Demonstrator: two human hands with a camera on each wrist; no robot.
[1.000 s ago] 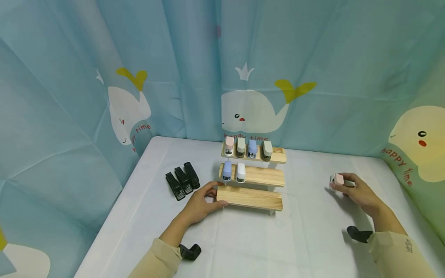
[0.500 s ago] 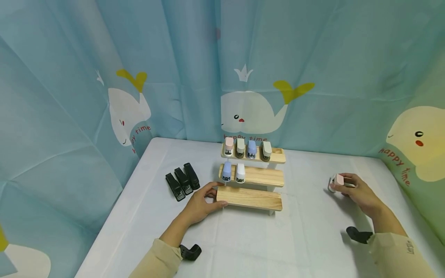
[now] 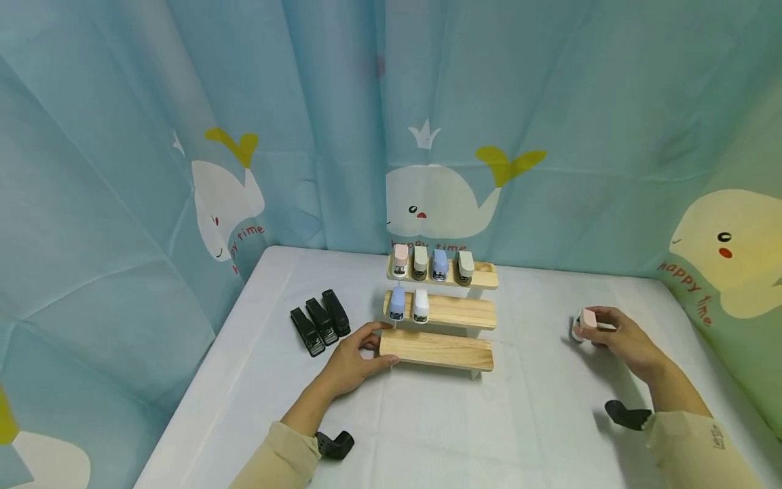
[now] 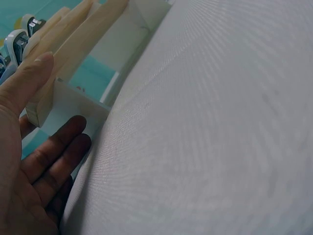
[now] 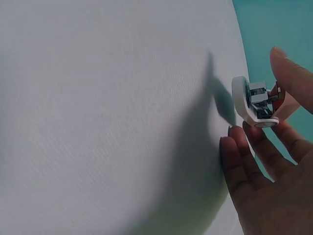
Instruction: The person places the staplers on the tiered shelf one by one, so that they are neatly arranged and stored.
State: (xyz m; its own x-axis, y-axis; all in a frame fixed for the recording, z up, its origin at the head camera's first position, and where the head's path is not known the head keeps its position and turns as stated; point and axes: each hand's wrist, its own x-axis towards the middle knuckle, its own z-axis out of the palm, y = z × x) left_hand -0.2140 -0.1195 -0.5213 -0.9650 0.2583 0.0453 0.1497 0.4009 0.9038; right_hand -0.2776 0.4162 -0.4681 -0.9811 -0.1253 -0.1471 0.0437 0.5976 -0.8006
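Observation:
My left hand point(image 3: 351, 360) grips the left end of the lowest board of a three-tier wooden stand point(image 3: 435, 350). In the left wrist view the thumb lies along the board's edge, with other fingers beside its white support. Over at the right of the table, my right hand point(image 3: 626, 343) pinches a small pink and white stapler point(image 5: 264, 103) between thumb and fingers. Its metal mechanism faces the right wrist camera. Small staplers, pink, grey-green and blue point(image 3: 440, 265), line the top board. A blue one point(image 3: 397, 303) and a white one point(image 3: 420, 305) stand at the middle board's left.
Three black staplers point(image 3: 320, 321) lie side by side left of the stand. A white cloth point(image 3: 489, 428) covers the table. Blue curtains printed with whales point(image 3: 436, 202) close off the back and sides.
The head view has shifted slightly. My right hand, still pinching the stapler, appears a little further left in it. The left hand keeps its hold on the stand.

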